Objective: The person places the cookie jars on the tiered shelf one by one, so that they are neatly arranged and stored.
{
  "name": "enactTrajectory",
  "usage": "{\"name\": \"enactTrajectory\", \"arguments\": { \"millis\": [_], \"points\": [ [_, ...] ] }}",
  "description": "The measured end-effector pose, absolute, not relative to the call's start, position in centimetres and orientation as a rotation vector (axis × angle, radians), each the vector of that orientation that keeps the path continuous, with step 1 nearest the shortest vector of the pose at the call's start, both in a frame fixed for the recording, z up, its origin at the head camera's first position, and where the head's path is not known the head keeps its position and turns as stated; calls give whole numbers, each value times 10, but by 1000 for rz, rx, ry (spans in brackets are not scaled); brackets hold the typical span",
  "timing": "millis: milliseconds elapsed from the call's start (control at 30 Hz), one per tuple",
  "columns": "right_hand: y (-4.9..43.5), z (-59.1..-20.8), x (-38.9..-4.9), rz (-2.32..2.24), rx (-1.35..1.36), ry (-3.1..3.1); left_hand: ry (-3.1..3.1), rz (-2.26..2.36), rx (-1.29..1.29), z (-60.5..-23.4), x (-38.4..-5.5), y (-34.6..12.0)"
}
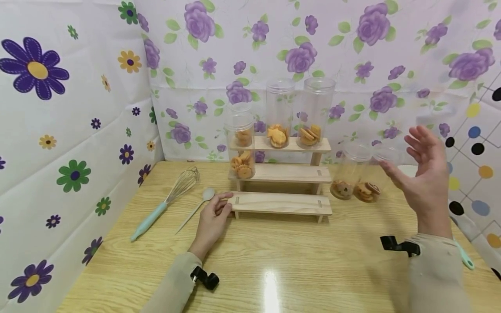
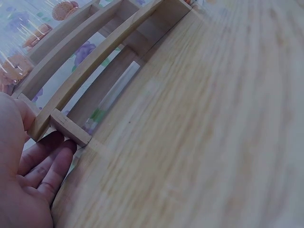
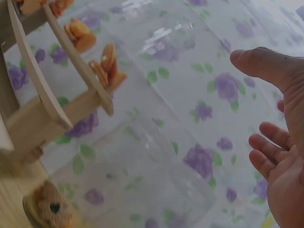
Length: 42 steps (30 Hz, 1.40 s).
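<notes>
A three-step wooden display rack [image 1: 279,203] stands on the table. My left hand [image 1: 213,221] grips the left end of its lowest step, with the fingers [image 2: 57,166] at the step's outer end. My right hand [image 1: 426,182] is raised at the right, thumb and fingers spread, holding nothing. Nearest to it are two clear lidless-looking cookie jars, a left jar [image 1: 344,174] and a right jar [image 1: 372,178], which overlaps the thumb in the head view. In the right wrist view, a heart-centred cookie [image 3: 53,206] shows in a jar below the hand.
Two clear cookie jars, one [image 1: 279,113] beside another [image 1: 316,113], stand on the top step. At the rack's left, two more jars [image 1: 241,148] overlap. A whisk [image 1: 164,204] and a spoon [image 1: 195,208] lie left; a mint-coloured handle [image 1: 465,258] shows far right.
</notes>
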State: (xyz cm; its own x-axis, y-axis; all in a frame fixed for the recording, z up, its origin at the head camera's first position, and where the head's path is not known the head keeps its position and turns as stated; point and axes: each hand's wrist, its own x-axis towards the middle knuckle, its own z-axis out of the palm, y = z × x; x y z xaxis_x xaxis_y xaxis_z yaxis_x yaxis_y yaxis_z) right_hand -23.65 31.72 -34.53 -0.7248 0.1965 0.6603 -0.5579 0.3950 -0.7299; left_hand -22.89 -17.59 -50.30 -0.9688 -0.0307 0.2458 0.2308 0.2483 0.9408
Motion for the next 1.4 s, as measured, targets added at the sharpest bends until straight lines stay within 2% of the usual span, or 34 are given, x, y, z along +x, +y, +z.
{"name": "enactTrajectory", "arguments": {
  "millis": [333,600,1133,1400],
  "points": [
    [360,-402,-258,1461,94,-2154,-2307,-1809,-168,-503,-229,-175],
    [368,-443,-271,1507,42,-2255,-2305,-1810,-174,-504,-230,-175],
    [362,-498,-291,1599,-105,-2201,-2325,-1783,-162,-504,-230,-175],
    [364,-507,-295,1484,-81,-2330,-2323,-1797,-151,-501,-229,-175]
  ]
}}
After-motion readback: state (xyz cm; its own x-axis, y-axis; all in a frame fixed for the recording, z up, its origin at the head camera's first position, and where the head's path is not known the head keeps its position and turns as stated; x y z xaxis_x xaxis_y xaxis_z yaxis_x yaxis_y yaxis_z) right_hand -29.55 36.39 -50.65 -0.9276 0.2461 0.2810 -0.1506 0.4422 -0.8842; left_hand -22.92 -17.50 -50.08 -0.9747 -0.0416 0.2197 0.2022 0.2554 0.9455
